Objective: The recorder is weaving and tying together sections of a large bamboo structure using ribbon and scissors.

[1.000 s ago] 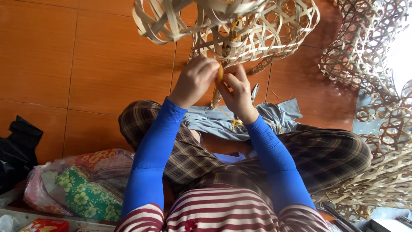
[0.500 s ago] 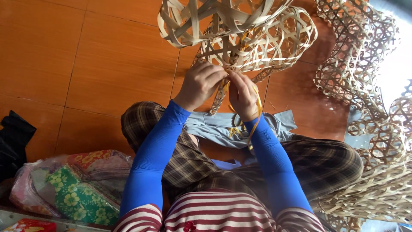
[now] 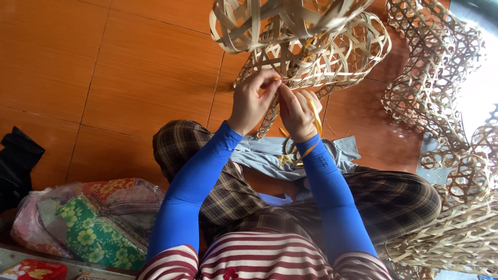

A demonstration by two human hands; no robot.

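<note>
I sit cross-legged on an orange tiled floor (image 3: 104, 78) and hold an open-weave bamboo basket (image 3: 321, 52) up in front of me. My left hand (image 3: 253, 102) pinches a bamboo strip at the basket's lower edge. Touching it, my right hand (image 3: 296, 113) grips a thin yellow strap (image 3: 315, 122). The strap loops around that hand and hangs down toward my lap. Both arms wear blue sleeves. The fingertips meet at the weave, and what lies between them is hidden.
A grey cloth (image 3: 270, 155) lies across my checked trousers. Several more woven bamboo baskets (image 3: 430, 83) are piled along the right side down to the lower right (image 3: 467, 233). A floral bundle in clear plastic (image 3: 88, 223), a black bag (image 3: 18, 161) and a red box (image 3: 33, 269) sit at the left.
The basket has turned and sits a little lower over my hands. The yellow strap, first tucked between my fingers, now hangs in a loop around my right hand.
</note>
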